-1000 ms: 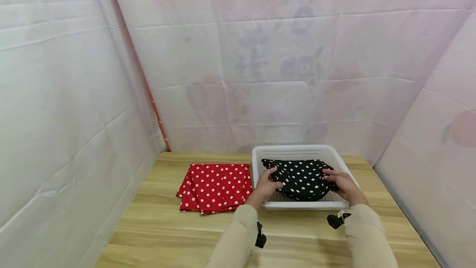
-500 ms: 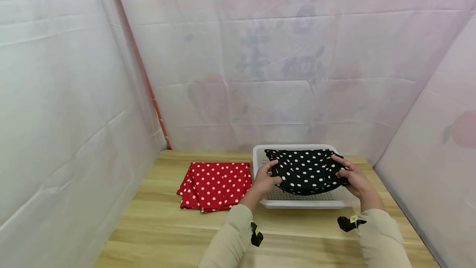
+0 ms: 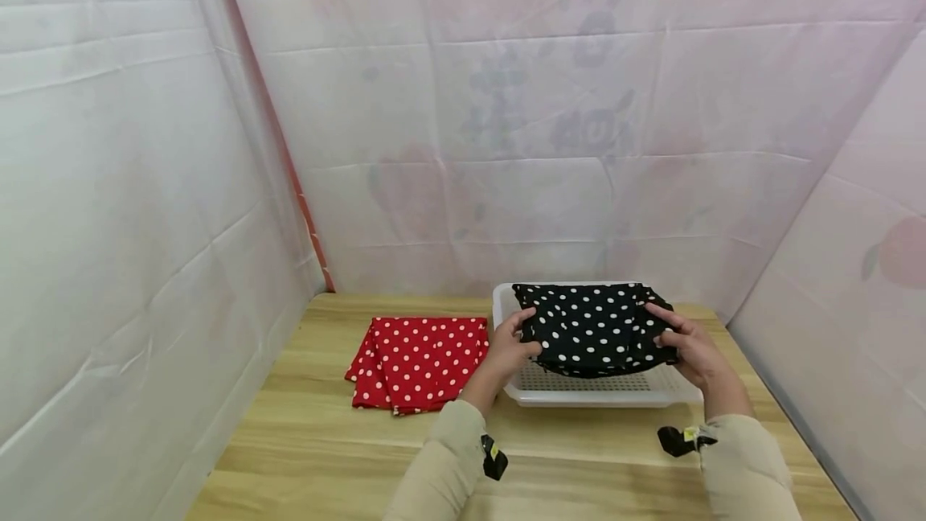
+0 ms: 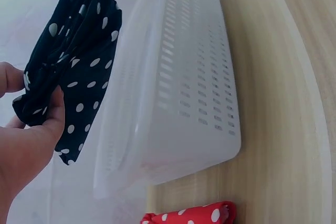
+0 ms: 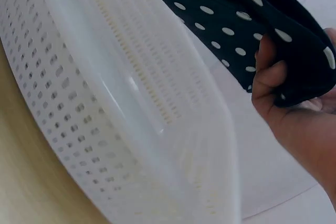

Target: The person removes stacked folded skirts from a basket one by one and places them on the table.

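A folded black cloth with white polka dots (image 3: 589,328) hangs above a white perforated plastic basket (image 3: 600,399). My left hand (image 3: 510,348) pinches its left end between thumb and fingers; the left wrist view shows the thumb pressed into the black cloth (image 4: 79,85). At the other end my right hand (image 3: 694,348) grips the bunched edge, fingers curled round it in the right wrist view. Both wrist views show the cloth raised over the basket rim (image 5: 121,103). Part of the basket's inside is hidden behind the cloth.
Left of the basket, a folded red cloth with white dots (image 3: 427,364) lies on the wooden table (image 3: 347,473). Pale printed sheets (image 3: 506,119) enclose the back and both sides of the table.
Both hands have lifted the black dotted cloth up out of the basket. It is now higher and spread a little wider, with the right hand further right. The red cloth stays put.
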Available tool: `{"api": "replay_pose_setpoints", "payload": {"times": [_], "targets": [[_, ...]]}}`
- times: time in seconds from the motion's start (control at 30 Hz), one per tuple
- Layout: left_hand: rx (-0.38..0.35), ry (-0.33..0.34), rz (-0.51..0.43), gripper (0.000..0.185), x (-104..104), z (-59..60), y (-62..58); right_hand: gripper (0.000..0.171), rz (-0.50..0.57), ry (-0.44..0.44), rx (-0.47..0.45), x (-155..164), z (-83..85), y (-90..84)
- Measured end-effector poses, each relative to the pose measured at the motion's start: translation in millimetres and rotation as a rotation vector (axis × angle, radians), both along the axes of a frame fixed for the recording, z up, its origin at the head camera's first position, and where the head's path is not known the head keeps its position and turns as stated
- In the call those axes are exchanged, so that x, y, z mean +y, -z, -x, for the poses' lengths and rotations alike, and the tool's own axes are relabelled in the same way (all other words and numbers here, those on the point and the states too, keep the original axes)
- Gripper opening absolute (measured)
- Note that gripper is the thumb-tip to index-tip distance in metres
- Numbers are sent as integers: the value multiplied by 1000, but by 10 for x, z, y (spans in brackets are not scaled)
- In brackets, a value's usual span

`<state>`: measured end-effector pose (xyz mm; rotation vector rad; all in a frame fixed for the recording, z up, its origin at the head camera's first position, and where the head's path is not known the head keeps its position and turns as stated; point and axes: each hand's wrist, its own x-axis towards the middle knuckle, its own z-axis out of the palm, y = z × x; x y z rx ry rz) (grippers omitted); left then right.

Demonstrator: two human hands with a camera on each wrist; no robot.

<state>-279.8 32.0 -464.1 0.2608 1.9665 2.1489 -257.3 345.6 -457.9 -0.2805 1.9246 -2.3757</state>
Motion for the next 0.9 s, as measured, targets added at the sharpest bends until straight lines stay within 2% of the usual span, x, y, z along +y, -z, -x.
{"api": "replay_pose_setpoints", "payload": {"times": [0.13,0.2,0.47,0.73,0.9], "targets": [[12,8,-10,64,-123,-90,35,58,-20,48,17,-138,-200,-4],[18,13,-19,62,-194,-118,47,56,5,58,29,-203,-275,3],[46,22,-48,58,-433,-205,162,55,79,49,120,-424,-398,119],[21,80,-98,63,-746,-299,283,72,173,-80,199,-625,-478,246],[39,149,-85,67,-899,-376,239,75,177,-122,184,-715,-519,275]]}}
